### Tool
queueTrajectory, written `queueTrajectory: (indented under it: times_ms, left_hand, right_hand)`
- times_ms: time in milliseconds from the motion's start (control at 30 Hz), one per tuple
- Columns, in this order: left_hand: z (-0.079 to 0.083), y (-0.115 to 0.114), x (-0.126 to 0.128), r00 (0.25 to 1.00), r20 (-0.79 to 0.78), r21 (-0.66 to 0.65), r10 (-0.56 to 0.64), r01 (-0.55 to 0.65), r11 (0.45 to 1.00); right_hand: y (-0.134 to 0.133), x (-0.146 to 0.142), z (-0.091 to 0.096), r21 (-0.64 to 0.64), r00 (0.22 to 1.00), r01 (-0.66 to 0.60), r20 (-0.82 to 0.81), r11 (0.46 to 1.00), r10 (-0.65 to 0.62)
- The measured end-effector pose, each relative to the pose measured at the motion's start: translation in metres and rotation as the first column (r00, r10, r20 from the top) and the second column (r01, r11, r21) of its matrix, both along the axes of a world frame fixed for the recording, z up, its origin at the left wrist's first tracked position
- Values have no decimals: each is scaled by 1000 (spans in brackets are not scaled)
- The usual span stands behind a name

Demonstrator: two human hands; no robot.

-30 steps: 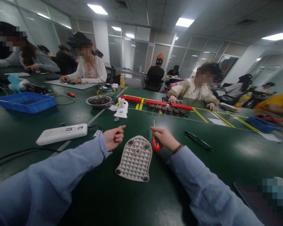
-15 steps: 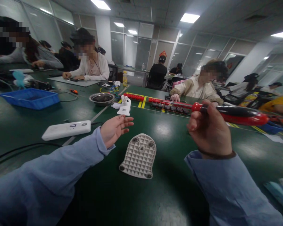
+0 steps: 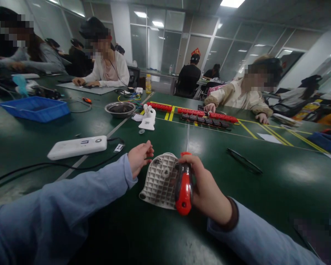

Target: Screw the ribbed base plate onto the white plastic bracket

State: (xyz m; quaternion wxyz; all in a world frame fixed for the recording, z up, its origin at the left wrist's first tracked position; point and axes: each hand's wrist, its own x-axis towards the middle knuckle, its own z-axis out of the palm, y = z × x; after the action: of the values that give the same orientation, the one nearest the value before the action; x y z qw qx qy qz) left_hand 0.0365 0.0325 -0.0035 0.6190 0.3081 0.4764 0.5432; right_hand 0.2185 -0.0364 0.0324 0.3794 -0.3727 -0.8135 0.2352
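My right hand [image 3: 208,187] grips a red-and-black screwdriver [image 3: 184,189], its handle end facing me; the shaft is hidden behind the handle. Partly behind it lies a white plastic base [image 3: 158,184] with a ribbed grid underside and round dark pads at its corners. Beside the base's upper left edge is my left hand [image 3: 139,158], with nothing visible in it and its fingers partly apart. Farther off, a white bracket-like part [image 3: 147,118] with rounded knobs sits on the table, and a small round disc [image 3: 141,131] lies just in front of it.
To the left are a white power strip-like box [image 3: 77,148] with a black cable and a blue tray [image 3: 35,110]. A metal bowl [image 3: 120,109] and red strips [image 3: 193,112] lie farther back. Dark tweezers [image 3: 244,161] rest at right. Co-workers sit across the table.
My right hand has swung left and down, turning the screwdriver from sideways to pointing away from me over the base. My left hand has shifted slightly right and down, closer to the base.
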Motion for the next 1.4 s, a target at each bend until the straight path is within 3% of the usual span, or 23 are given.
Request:
queueTrajectory:
  times_ms: [200, 400, 567, 667, 767, 867, 933, 1033, 1133, 1267, 1333, 1400]
  left_hand:
    - [-11, 1, 1, 1000, 7, -44, -30, 30, 999]
    - [-22, -1, 3, 997, 38, -1, -72, 72, 997]
    - [-18, 1, 4, 997, 56, 23, -52, 51, 998]
    - [-6, 0, 2, 999, 30, 35, -17, 16, 999]
    - [13, -2, 0, 999, -41, 82, -36, 39, 996]
    - [36, -4, -1, 995, -39, 148, -92, 97, 984]
    - [54, -4, 2, 992, -10, 222, -128, 127, 967]
    - [80, -7, 9, 976, 5, 365, -216, 199, 909]
    - [100, -14, 19, 945, -13, 511, -328, 288, 810]
    - [107, -27, 24, 905, -96, 609, -414, 382, 695]
    - [105, -33, 23, 877, -155, 581, -455, 453, 676]
    - [103, -38, 22, 854, -161, 511, -494, 500, 699]
  right_hand:
    - [5, 4, -15, 62, 983, -109, -141, 992, 117]
    - [2, 5, -33, 146, 948, -151, -260, 978, 186]
    - [5, 2, -36, 280, 939, -89, -296, 956, 175]
    - [11, 0, -21, 415, 905, 77, -410, 906, 111]
    - [14, 0, 4, 421, 818, 230, -571, 878, 60]
    - [17, 1, 30, 358, 729, 258, -681, 897, 63]
    - [17, 2, 45, 332, 709, 238, -701, 913, 70]
    - [15, 2, 65, 343, 676, 199, -726, 918, 124]
    - [9, 5, 82, 305, 600, 298, -797, 905, 71]
    - [-2, 18, 98, 244, 503, 518, -862, 820, -61]
    - [-6, 25, 102, 231, 493, 545, -866, 806, -86]
    - [-8, 29, 104, 213, 481, 525, -873, 824, -81]
